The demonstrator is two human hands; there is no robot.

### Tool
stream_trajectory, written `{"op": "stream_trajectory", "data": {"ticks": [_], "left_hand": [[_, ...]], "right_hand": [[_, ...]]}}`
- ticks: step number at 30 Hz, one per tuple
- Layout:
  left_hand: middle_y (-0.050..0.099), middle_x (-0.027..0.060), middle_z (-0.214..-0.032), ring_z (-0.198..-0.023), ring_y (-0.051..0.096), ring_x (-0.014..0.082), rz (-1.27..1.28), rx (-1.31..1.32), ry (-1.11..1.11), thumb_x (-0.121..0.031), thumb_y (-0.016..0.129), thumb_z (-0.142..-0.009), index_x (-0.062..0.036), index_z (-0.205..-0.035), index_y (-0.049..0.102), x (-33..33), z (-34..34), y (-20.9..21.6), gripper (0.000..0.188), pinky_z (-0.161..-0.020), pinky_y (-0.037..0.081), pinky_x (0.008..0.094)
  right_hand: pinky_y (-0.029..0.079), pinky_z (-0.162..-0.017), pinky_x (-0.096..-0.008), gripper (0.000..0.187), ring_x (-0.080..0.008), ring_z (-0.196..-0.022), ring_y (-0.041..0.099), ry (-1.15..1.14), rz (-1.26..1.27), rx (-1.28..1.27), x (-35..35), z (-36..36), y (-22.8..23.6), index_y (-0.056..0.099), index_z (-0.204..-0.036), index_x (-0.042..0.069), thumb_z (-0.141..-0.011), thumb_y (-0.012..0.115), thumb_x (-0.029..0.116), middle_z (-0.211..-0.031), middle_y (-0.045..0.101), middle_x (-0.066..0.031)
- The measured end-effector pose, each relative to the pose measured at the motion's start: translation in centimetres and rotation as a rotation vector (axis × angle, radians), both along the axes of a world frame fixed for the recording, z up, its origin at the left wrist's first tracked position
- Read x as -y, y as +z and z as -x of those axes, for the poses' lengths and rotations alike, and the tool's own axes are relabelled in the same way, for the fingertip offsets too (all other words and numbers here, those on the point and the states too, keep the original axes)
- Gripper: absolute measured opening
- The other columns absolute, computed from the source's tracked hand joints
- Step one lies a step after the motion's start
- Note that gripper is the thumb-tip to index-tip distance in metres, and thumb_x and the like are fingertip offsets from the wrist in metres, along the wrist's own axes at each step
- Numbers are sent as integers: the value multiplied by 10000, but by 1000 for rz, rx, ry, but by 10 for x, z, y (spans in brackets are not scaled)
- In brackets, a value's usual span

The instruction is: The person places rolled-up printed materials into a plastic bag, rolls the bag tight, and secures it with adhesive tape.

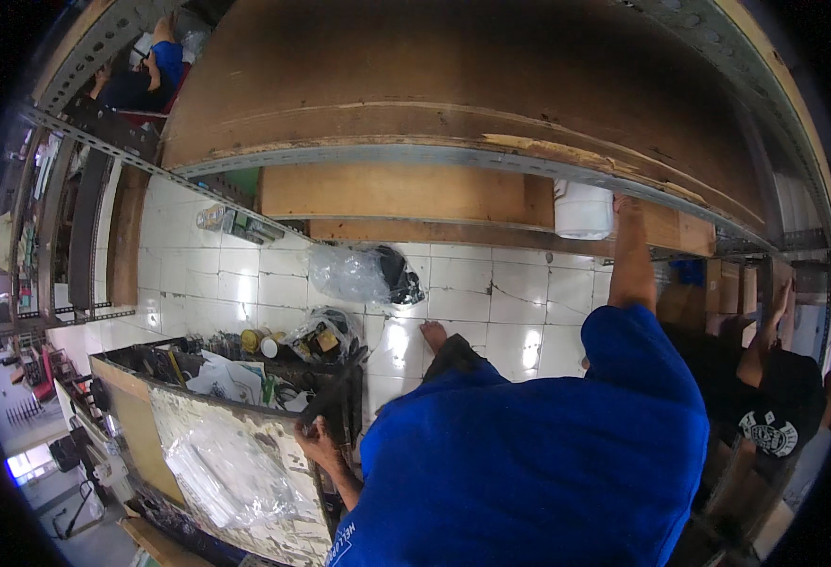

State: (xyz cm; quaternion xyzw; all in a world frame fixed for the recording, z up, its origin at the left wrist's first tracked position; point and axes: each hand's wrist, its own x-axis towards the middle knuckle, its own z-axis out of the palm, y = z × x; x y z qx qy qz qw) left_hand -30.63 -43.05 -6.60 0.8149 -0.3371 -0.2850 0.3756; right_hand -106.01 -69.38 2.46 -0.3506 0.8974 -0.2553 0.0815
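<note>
Reach looks done, handling unfinished: our bare right hand point(627, 202), grip impossible to tell, is beside the white cylindrical container point(586, 213).

Blue short-sleeved shirt point(538, 444), white lettering point(343, 541) at left; dark legwear point(457, 357), perhaps trousers.

The far shelf point(415, 57) is matt wood with a splintered edge point(548, 146), its rail point(387, 156) metal, the container point(584, 217) at right smooth plastic, the floor point(519, 285) glossy tile, the near-left bag point(231, 477) crinkled shiny plastic, the near shirt point(538, 454) matt cloth.
</note>
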Motion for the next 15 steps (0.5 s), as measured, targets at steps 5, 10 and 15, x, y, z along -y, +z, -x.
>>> {"op": "stream_trajectory", "data": {"ticks": [5, 10, 15], "left_hand": [[610, 190, -1115, -935, 638, 263, -157, -27, 30, -216, 742, -876, 1, -1296, 480, 1, -5, 5, 541, -785, 513, 349], [548, 130, -1099, -864, 558, 173, 46, 122, -124, -89, 694, -899, -1, -1236, 477, 12, 13, 16, 410, -693, 489, 272], [559, 146, -1225, -1007, 593, 257, 52, -83, -7, -171, 718, -883, 0, -1283, 495, -8, -2, -4, 488, -845, 508, 342]], "right_hand": [[339, -1055, -633, 899, -449, -1359, 361, -20, 160, 265, 0, 8, -12, 290, -1506, 54, -796, 564, 533, -1503, 356, -220], [342, -1060, -623, 892, -447, -1353, 370, -77, 370, 626, -16, 8, -35, 299, -1501, 48, -793, 567, 521, -1497, 365, -220], [344, -1065, -614, 886, -445, -1347, 380, -76, 537, 1003, -28, -16, -70, 309, -1495, 42, -790, 570, 509, -1491, 375, -221]]}}
